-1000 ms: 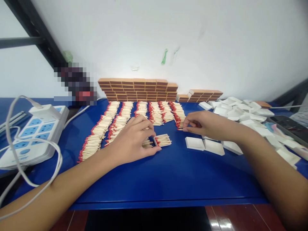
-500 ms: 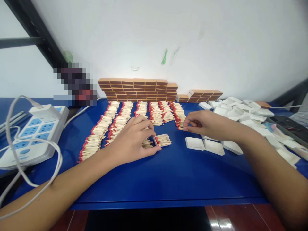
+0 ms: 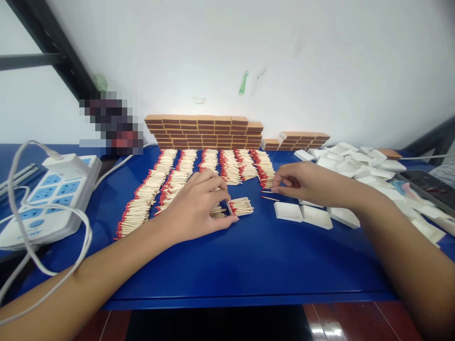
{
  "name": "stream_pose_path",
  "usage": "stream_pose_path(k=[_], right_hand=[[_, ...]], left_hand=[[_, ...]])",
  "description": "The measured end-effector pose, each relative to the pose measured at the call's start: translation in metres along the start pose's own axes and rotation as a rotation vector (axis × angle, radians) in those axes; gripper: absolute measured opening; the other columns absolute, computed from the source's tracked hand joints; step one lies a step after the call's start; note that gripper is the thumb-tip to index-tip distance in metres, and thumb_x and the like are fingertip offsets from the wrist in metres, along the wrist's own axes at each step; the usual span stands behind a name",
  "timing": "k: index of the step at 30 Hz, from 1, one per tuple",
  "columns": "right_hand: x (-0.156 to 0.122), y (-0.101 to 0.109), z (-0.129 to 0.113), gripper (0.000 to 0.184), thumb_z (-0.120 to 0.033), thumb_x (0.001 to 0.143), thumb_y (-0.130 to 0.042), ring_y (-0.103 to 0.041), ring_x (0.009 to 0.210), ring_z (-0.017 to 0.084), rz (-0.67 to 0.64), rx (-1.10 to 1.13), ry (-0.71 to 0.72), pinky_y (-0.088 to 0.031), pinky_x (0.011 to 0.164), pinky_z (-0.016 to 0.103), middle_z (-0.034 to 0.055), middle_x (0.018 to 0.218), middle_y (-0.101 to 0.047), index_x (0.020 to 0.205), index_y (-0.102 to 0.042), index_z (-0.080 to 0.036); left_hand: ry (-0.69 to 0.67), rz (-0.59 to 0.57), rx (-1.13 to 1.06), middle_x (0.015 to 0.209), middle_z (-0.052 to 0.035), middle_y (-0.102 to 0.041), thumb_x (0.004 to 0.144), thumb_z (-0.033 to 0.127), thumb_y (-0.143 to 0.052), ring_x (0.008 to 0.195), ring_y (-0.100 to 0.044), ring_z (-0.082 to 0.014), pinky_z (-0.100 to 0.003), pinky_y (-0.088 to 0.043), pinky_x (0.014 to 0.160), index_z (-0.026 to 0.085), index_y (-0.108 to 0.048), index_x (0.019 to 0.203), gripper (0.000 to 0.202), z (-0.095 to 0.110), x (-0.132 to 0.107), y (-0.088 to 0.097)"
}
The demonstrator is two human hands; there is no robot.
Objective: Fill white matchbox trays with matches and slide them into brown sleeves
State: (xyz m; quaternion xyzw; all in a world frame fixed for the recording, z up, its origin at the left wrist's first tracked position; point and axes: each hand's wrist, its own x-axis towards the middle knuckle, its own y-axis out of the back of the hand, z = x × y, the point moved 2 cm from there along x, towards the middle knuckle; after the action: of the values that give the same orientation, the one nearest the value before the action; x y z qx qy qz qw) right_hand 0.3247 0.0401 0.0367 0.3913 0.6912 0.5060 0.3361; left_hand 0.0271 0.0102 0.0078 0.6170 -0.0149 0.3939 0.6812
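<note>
- On the glossy blue tabletop (image 3: pixel 245 265), a shallow white tray (image 3: pixel 243 214) of matches has its left end between the left hand's (image 3: pixel 199 203) thumb and fingers.
- Right hand (image 3: pixel 289 182): fingertips close together, touching one slim match (image 3: pixel 267 192); whether they grip it, I cannot tell. Another loose match (image 3: pixel 270 198) lies nearby.
- Six columns of red-tipped wooden matches (image 3: pixel 230 169), partly hidden by the left hand.
- Brown-sided matchboxes (image 3: pixel 202 135), brick-like, stacked behind.
- Jumbled white trays (image 3: pixel 350 165), too overlapped to count.
- One phone (image 3: pixel 430 189), cut off at right.
</note>
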Motion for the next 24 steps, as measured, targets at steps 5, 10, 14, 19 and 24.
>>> stream_pose_path(k=[5, 10, 14, 19, 24], right_hand=[[-0.001, -0.002, -0.001, 0.038, -0.062, 0.092, -0.067, -0.053, 0.062, 0.018, -0.024, 0.039, 0.016, -0.035, 0.058, 0.031, 0.002, 0.074, -0.065, 0.089, -0.076, -0.025], [0.0, -0.006, -0.001, 0.043, -0.068, 0.091, -0.068, -0.052, 0.064, 0.017, -0.039, 0.039, 0.043, -0.035, 0.059, 0.03, 0.0009, 0.076, -0.063, 0.091, -0.075, -0.026], [0.002, -0.007, 0.001, 0.043, -0.069, 0.092, -0.067, -0.052, 0.063, 0.017, -0.044, 0.069, 0.041, -0.034, 0.059, 0.031, 0.001, 0.075, -0.064, 0.094, -0.077, -0.027], [0.004, -0.01, 0.003, 0.043, -0.066, 0.096, -0.063, -0.051, 0.064, 0.018, -0.056, 0.081, 0.037, -0.035, 0.06, 0.031, 0.002, 0.075, -0.064, 0.088, -0.074, -0.026], [0.004, -0.012, 0.001, 0.045, -0.066, 0.097, -0.061, -0.052, 0.064, 0.019, -0.062, 0.093, 0.016, -0.034, 0.06, 0.033, 0.0034, 0.076, -0.066, 0.083, -0.071, -0.025]], left_hand=[[0.0, -0.005, 0.004, 0.107, -0.0089, -0.074, 0.093, 0.045, -0.081, 0.109, -0.062, -0.0282, -0.047, -0.051, 0.097, 0.02, -0.076, 0.1, 0.027, 0.0, 0.0, 0.001], [0.005, -0.006, 0.002, 0.107, -0.009, -0.074, 0.092, 0.045, -0.081, 0.109, -0.063, -0.0284, -0.047, -0.052, 0.097, 0.02, -0.076, 0.099, 0.026, 0.0, 0.001, 0.0], [-0.003, -0.001, 0.003, 0.106, -0.0092, -0.074, 0.092, 0.044, -0.081, 0.109, -0.063, -0.0284, -0.046, -0.052, 0.096, 0.019, -0.076, 0.099, 0.027, 0.0, 0.001, 0.0], [-0.008, 0.005, 0.006, 0.107, -0.0091, -0.073, 0.092, 0.045, -0.082, 0.108, -0.063, -0.0279, -0.046, -0.052, 0.097, 0.018, -0.076, 0.1, 0.028, 0.0, 0.001, 0.0], [-0.004, -0.005, 0.007, 0.107, -0.0091, -0.073, 0.093, 0.045, -0.081, 0.109, -0.063, -0.0282, -0.047, -0.052, 0.098, 0.018, -0.076, 0.099, 0.028, 0.0, 0.0, 0.0]])
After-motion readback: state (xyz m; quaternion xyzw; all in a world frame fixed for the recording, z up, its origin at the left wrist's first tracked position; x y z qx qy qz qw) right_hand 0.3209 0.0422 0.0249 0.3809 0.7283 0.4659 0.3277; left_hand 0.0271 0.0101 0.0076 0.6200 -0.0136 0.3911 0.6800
